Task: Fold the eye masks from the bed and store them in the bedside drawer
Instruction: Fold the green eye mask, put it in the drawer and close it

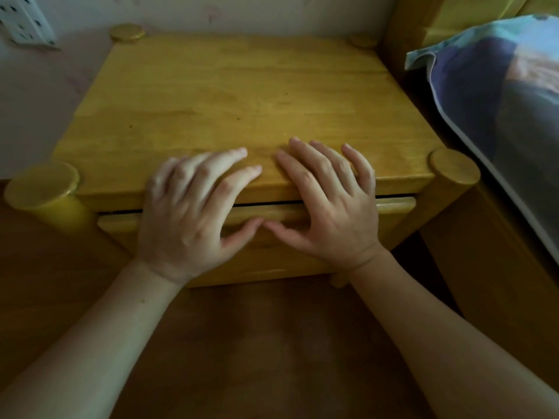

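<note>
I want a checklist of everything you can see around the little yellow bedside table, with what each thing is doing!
Surface: wooden bedside table top is bare.
Job's things: drawer is nearly shut, a thin dark gap shows above its front; no eye masks seen.
Clutter: nothing seen.
Hands: left hand and right hand lie side by side, fingers spread flat over the table's front edge, thumbs down on the drawer front; neither holds anything.
Cables: nothing seen; a white power strip is on the wall at upper left.
Surroundings: pillow on the bed at right, wooden floor below, pale wall behind.
</note>
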